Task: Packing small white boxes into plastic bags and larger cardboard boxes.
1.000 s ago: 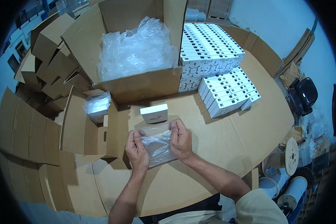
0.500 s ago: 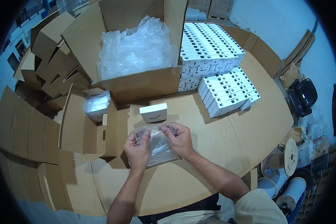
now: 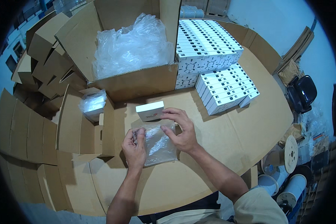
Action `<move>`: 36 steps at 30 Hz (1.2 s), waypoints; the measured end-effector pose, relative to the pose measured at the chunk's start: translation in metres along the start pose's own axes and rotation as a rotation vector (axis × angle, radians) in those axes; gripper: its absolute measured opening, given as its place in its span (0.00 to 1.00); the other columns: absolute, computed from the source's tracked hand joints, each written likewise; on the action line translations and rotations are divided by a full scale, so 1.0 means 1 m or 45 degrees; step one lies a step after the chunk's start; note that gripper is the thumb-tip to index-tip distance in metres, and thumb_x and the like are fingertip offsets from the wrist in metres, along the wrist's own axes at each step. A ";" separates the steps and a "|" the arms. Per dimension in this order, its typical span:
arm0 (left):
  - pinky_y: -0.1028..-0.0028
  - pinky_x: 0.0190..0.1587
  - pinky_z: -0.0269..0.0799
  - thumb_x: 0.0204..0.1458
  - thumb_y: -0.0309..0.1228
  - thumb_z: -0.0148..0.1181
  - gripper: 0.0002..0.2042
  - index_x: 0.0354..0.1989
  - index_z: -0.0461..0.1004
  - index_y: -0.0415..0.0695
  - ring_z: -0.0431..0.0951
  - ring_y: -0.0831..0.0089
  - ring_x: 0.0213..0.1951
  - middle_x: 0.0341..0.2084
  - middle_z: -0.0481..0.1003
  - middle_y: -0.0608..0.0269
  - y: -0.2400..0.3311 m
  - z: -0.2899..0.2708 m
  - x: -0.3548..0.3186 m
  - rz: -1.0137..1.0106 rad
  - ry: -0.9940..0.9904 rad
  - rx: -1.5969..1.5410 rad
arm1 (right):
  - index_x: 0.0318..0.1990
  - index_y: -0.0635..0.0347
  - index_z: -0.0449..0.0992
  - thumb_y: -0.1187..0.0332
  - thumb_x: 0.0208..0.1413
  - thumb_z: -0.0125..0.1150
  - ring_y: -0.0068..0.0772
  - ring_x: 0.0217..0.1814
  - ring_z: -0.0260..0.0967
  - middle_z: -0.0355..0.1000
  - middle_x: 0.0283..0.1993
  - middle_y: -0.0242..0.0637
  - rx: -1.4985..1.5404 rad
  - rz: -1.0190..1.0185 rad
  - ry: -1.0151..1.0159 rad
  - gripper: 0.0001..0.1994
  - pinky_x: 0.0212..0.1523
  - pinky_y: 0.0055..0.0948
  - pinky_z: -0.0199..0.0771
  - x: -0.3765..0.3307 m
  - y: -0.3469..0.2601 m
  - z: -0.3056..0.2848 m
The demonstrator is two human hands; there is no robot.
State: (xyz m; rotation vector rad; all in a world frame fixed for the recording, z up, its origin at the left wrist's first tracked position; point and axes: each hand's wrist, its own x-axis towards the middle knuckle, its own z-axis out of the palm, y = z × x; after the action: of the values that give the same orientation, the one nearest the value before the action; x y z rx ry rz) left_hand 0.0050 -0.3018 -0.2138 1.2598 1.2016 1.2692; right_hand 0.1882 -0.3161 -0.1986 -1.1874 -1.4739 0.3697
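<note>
1. The clear plastic bag [image 3: 158,143] lies flat on the cardboard-covered table [image 3: 227,138], a little below and left of the frame's centre, between the two hands.
2. The left hand [image 3: 135,147] pinches the bag's upper left edge, fingers curled shut on the film, with the bag spreading out to its right.
3. The right hand [image 3: 181,130] rests on the bag's upper right part, fingers spread and half open; the thumb presses on the film, and whether the fingers grip it cannot be told.
4. Just above the bag and the right hand's fingertips stands a small white box [image 3: 150,111], near the bag's top edge.
5. Above that, a big open carton [image 3: 138,80] holds crumpled clear plastic [image 3: 132,46].
6. In the upper right of the frame are stacks of white boxes [image 3: 216,71].
7. At the left, a small open carton [image 3: 91,123] holds a wrapped bundle [image 3: 92,103], with flattened cardboard sheets [image 3: 22,127] beyond it.
</note>
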 end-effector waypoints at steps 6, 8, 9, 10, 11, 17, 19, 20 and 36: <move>0.80 0.40 0.70 0.65 0.33 0.61 0.11 0.42 0.78 0.36 0.74 0.83 0.35 0.31 0.77 0.69 0.000 -0.001 0.000 0.013 -0.037 -0.002 | 0.45 0.59 0.81 0.75 0.50 0.71 0.41 0.62 0.70 0.75 0.57 0.40 0.016 0.038 -0.078 0.13 0.63 0.39 0.69 -0.001 0.003 0.002; 0.80 0.40 0.70 0.65 0.33 0.61 0.10 0.42 0.77 0.36 0.74 0.83 0.35 0.31 0.77 0.68 -0.001 -0.002 0.000 0.031 -0.048 0.005 | 0.44 0.59 0.82 0.76 0.51 0.70 0.41 0.62 0.70 0.75 0.57 0.40 0.033 0.054 -0.082 0.12 0.63 0.39 0.70 -0.001 0.003 0.003; 0.80 0.40 0.70 0.65 0.33 0.61 0.10 0.42 0.77 0.36 0.74 0.83 0.35 0.31 0.77 0.68 0.000 -0.001 -0.001 0.030 -0.049 0.004 | 0.43 0.59 0.82 0.76 0.51 0.70 0.41 0.62 0.70 0.75 0.56 0.40 0.063 0.079 -0.072 0.11 0.62 0.39 0.70 -0.001 0.003 0.003; 0.80 0.40 0.70 0.65 0.33 0.61 0.10 0.42 0.77 0.36 0.74 0.83 0.35 0.31 0.77 0.68 0.001 -0.001 -0.001 0.034 -0.045 -0.003 | 0.41 0.59 0.82 0.77 0.51 0.70 0.41 0.62 0.70 0.76 0.55 0.39 0.093 0.103 -0.062 0.10 0.62 0.38 0.70 -0.001 0.003 0.003; 0.80 0.40 0.70 0.65 0.33 0.61 0.10 0.42 0.77 0.36 0.74 0.83 0.35 0.31 0.77 0.68 0.002 0.000 -0.001 0.038 -0.040 -0.009 | 0.41 0.59 0.82 0.77 0.51 0.70 0.41 0.62 0.70 0.76 0.55 0.39 0.092 0.104 -0.061 0.10 0.62 0.38 0.70 -0.001 0.003 0.002; 0.80 0.40 0.70 0.65 0.33 0.61 0.11 0.41 0.77 0.36 0.74 0.83 0.36 0.31 0.77 0.68 -0.001 0.000 -0.001 0.031 -0.046 0.004 | 0.38 0.60 0.82 0.77 0.52 0.69 0.40 0.61 0.71 0.76 0.54 0.39 0.092 0.094 -0.055 0.06 0.60 0.38 0.71 -0.002 0.004 0.002; 0.79 0.41 0.71 0.62 0.33 0.64 0.11 0.42 0.77 0.36 0.75 0.82 0.37 0.33 0.78 0.66 -0.003 -0.002 0.000 0.014 -0.056 -0.009 | 0.38 0.61 0.81 0.77 0.53 0.69 0.41 0.60 0.71 0.76 0.54 0.40 0.132 0.133 -0.042 0.05 0.60 0.38 0.71 -0.003 0.005 0.005; 0.79 0.42 0.73 0.60 0.32 0.67 0.12 0.43 0.76 0.36 0.76 0.81 0.38 0.34 0.78 0.65 -0.004 -0.003 0.000 -0.004 -0.067 -0.023 | 0.38 0.61 0.81 0.77 0.53 0.69 0.41 0.60 0.71 0.76 0.54 0.40 0.134 0.133 -0.042 0.05 0.60 0.38 0.71 -0.003 0.004 0.005; 0.74 0.43 0.78 0.48 0.26 0.75 0.20 0.48 0.74 0.38 0.81 0.74 0.39 0.36 0.80 0.57 -0.002 -0.001 0.002 -0.013 -0.184 0.114 | 0.35 0.60 0.79 0.79 0.48 0.68 0.44 0.56 0.68 0.74 0.48 0.38 -0.025 -0.162 -0.244 0.07 0.57 0.39 0.69 0.004 -0.009 -0.016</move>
State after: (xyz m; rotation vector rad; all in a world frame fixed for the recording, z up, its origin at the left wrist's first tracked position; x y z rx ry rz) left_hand 0.0036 -0.2994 -0.2155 1.3845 1.1697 1.1074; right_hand 0.1987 -0.3223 -0.1849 -1.0911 -1.7132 0.3907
